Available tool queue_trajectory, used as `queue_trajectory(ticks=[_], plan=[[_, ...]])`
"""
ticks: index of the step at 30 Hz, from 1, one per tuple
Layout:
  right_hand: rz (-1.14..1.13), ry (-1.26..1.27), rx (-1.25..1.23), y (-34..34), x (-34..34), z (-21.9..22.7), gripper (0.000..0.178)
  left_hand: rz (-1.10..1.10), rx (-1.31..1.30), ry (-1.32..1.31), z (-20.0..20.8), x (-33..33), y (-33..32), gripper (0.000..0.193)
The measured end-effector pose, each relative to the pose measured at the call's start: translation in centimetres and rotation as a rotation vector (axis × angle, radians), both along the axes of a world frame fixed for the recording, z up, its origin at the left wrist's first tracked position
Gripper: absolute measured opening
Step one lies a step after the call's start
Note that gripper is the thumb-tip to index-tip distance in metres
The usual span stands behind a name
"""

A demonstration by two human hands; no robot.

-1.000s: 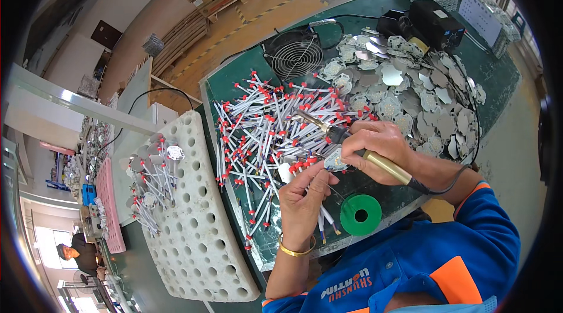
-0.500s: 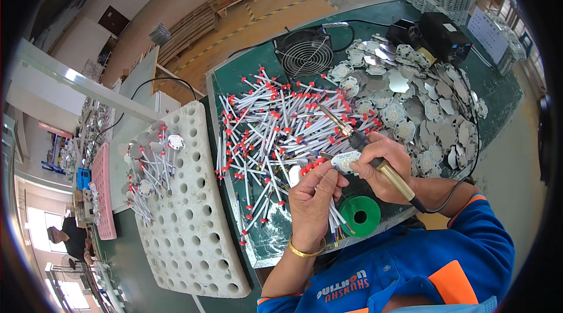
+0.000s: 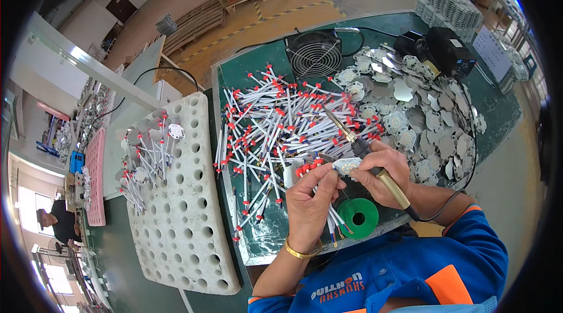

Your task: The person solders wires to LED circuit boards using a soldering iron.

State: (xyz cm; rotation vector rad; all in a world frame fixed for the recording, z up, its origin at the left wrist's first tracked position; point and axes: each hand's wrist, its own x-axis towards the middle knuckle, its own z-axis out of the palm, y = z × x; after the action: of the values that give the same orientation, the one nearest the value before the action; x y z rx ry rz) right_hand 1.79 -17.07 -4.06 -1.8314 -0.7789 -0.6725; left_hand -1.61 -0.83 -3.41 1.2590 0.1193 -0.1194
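My left hand [image 3: 312,198], wearing a gold bangle, is closed round a small bunch of white cables. Their red collars [image 3: 306,168] show above the fingers, and bare coloured wire ends poke out below. Between my two hands is a small white LED board [image 3: 347,165], pinched by my right hand [image 3: 384,173]; whether the left fingertips grip it too is hidden. That same right hand holds a soldering iron [image 3: 392,188], its metal tip pointing up and left over the cable pile, away from the board. A green solder spool [image 3: 359,219] lies just below the hands.
Loose white cables [image 3: 281,119] cover the table's middle. Right of them lies a heap of LED boards [image 3: 431,113]. A black fan [image 3: 315,58] and a black box [image 3: 448,49] stand behind. At left, a perforated white foam block [image 3: 176,219] carries wired boards [image 3: 153,146].
The whole view has shifted slightly. Both hands keep nearly the same pose, with the board between them and the iron still in my right hand.
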Motion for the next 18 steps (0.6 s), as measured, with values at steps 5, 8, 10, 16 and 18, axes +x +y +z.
queue_trajectory(ticks=[5, 8, 10, 16, 18], plan=[[0.033, -0.06, -0.001, -1.0, 0.2, -0.2, 0.03, 0.059, 0.21, -0.09, 1.1, 0.2, 0.8, 0.021], [0.126, -0.071, 0.003, -3.2, 0.0, 0.5, 0.028, 0.043, 0.295, -0.077, 2.1, 0.0, 1.8, 0.02], [0.262, -0.046, -0.019, -4.0, -0.2, 2.1, 0.033, 0.053, 0.307, -0.09, 2.6, 0.1, 2.0, 0.019], [0.411, -0.041, 0.147, -3.7, -0.3, 3.1, 0.018, 0.05, 0.345, -0.109, 3.3, 0.0, 2.0, 0.023], [0.443, -0.039, 0.119, -3.9, -0.3, 3.2, 0.021, 0.033, 0.351, -0.123, 3.3, -0.1, 2.0, 0.023]])
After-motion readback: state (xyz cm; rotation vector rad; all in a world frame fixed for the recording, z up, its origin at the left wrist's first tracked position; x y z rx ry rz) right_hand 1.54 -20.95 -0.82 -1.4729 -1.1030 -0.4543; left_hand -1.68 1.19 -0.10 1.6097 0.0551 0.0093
